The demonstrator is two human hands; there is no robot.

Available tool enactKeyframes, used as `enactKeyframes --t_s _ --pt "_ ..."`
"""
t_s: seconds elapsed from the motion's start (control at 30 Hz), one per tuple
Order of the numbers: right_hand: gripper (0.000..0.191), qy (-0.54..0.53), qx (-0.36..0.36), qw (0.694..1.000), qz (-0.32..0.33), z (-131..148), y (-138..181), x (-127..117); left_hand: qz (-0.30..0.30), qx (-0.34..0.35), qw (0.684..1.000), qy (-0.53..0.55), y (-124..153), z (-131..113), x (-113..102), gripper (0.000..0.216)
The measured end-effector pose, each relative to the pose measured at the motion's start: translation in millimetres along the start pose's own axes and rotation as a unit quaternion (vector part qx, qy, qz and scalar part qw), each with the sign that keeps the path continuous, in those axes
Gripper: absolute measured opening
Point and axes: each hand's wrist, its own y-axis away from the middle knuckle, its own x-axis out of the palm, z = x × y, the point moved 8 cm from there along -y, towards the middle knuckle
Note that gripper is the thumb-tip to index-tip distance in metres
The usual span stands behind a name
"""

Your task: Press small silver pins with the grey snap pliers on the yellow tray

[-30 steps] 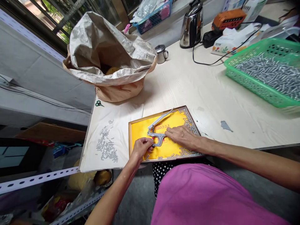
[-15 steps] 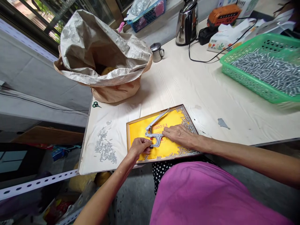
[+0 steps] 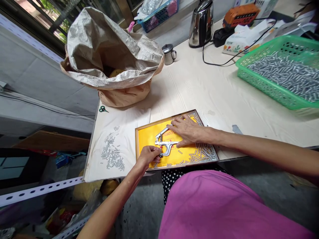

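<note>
A wooden-framed tray (image 3: 138, 131) lined with yellow cloth lies at the table's near edge. On it rests a grey metal hand press (image 3: 164, 144) with small silver pins (image 3: 202, 152) scattered along the tray's right and near sides. My right hand (image 3: 185, 130) lies over the press's upper lever, fingers wrapped on it. My left hand (image 3: 149, 155) is pinched at the press's jaw, fingers closed on something too small to make out.
A pile of loose silver pins (image 3: 111, 154) lies on white cloth left of the tray. A big open paper sack (image 3: 112, 56) stands behind. A green basket (image 3: 279, 74) full of pins sits at right; kettle (image 3: 200, 23), small mug (image 3: 168, 54) and cable at back.
My right hand has moved from the press's lower handle up onto its upper lever, which now lies lower. My left hand stays pinched at the jaw.
</note>
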Motion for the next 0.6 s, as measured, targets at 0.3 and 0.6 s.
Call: enactKeyframes --t_s 0.3,0.6 --pt "0.060 -0.028 -0.003 1.000 -0.015 8 7 -6 0.011 0.010 1.000 -0.027 -4 2 -1 0.033" --pt "0.051 -0.082 0.001 0.996 -0.021 15 13 -4 -0.169 0.423 0.821 -0.344 42 -60 17 0.036"
